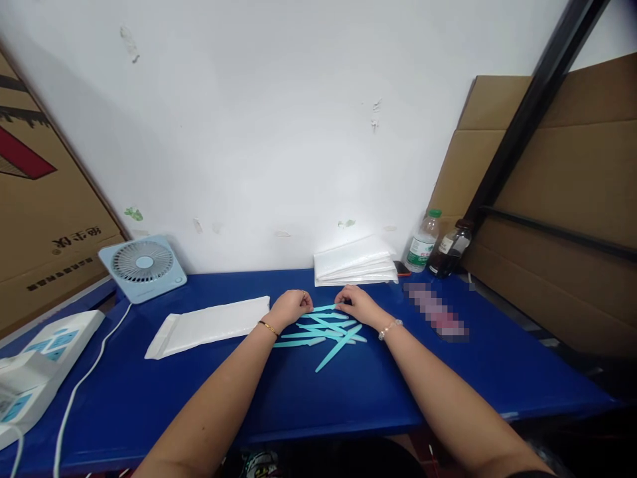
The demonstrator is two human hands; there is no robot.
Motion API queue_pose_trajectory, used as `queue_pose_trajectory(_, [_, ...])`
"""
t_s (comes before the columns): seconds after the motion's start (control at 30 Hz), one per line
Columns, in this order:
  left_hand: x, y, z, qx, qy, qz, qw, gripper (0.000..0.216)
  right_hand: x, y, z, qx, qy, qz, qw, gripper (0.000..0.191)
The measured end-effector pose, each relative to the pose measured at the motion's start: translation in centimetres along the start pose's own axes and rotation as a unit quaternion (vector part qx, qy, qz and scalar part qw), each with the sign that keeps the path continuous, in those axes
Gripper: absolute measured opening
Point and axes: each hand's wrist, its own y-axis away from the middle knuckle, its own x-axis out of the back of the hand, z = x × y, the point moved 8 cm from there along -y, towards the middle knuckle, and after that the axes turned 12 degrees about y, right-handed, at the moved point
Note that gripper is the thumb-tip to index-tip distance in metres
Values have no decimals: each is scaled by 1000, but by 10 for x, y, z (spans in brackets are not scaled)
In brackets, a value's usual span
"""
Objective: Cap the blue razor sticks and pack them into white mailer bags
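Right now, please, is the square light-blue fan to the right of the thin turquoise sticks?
No, the square light-blue fan stands left of the sticks.

Fan (143, 267) by wall (259, 146) (white cord (103, 348) trailing); green-capped bottle (422, 249) beside dark bottle (450, 251).

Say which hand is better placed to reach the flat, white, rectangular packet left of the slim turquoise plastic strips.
Probably the left hand: it is close to the packet, while the right hand is farther across. Both seem to pinch one strip, so the left might need to let go.
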Motion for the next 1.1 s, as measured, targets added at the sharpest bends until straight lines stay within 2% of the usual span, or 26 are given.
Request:
queue_pose_trajectory(0.13, [11,0,-6,-34,31,50,998,10,6,0,15,-9,-2,-11,1000,10])
queue_pose_trajectory(0.27, [26,6,-2,-67,49,119,989,10,23,7,31,-39,11,13,999,14])
queue_pose_trajectory(0.33, [26,9,3,-71,50,108,990,13,25,10,24,-22,-5,2,1000,17])
queue_pose_trajectory(0.47, [10,15,19,-104,-9,22,994,14,13,13,-5,33,-35,-64,997,16])
queue_pose_trajectory(0.57, [-1,16,23,-106,-32,-22,994,13,6,11,-15,34,-10,-77,996,11])
queue_pose_trajectory(0.7, [-4,11,22,-86,-19,0,996,14,4,8,-8,13,36,-69,997,7])
queue_pose_trajectory(0.8, [-2,8,19,-64,-47,16,997,15,9,8,5,-13,40,-61,997,7])
queue_pose_trajectory(0.9, [4,8,14,-34,-123,21,992,13,23,11,21,-56,49,-37,997,7])
queue_pose_trajectory(1.0, [15,14,17,-42,-176,65,981,17,41,15,27,-78,50,1,996,11])
queue_pose_trajectory(1.07, [15,17,22,-51,-158,64,984,22,44,18,24,-68,21,-9,997,14])
queue_pose_trajectory(1.1, [11,19,24,-54,-137,45,988,24,41,19,20,-60,1,-33,998,15])
